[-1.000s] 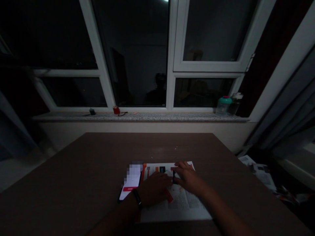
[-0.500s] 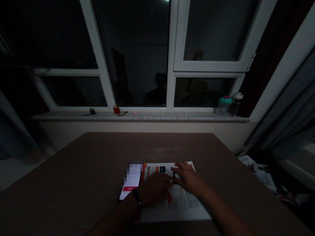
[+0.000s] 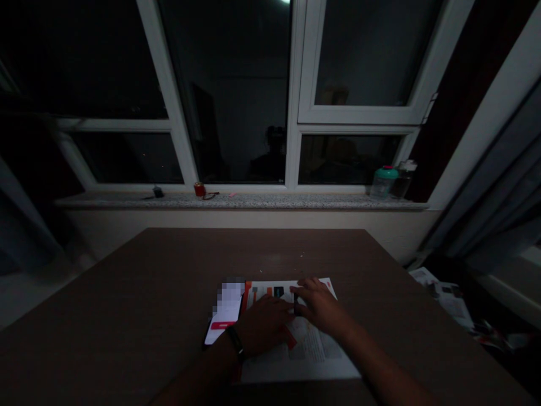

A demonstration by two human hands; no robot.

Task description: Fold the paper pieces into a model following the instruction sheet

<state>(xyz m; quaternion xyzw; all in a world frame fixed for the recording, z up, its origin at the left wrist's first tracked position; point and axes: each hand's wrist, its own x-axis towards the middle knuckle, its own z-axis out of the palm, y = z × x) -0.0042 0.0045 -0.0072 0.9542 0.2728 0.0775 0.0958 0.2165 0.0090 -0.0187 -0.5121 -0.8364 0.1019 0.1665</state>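
Note:
A printed page or magazine [image 3: 304,369] with orange and red blocks lies flat on the brown table. My left hand [image 3: 268,321], with a dark band at the wrist, rests palm down on it, fingers stretched to the right. Close to those fingertips, my right hand [image 3: 316,301] is bent over the page's upper right part. Between its thumb and forefinger stands a small dark object [image 3: 296,303], too dim to name. A phone [image 3: 226,310] with a lit screen and a pink-red bar lies along the page's left edge, its lower part next to my left wrist.
Small white scraps [image 3: 302,255] lie on the table [image 3: 190,270] beyond the page. On the window sill [image 3: 262,200] stand a red jar [image 3: 199,189], a small dark bottle [image 3: 158,192] and a teal-lidded bottle [image 3: 384,183]. Papers [image 3: 450,299] are heaped beyond the table's right edge.
My right hand has shifted slightly left with the small dark object, nearer to my left fingertips. My left hand, the page and the phone look nearly unchanged.

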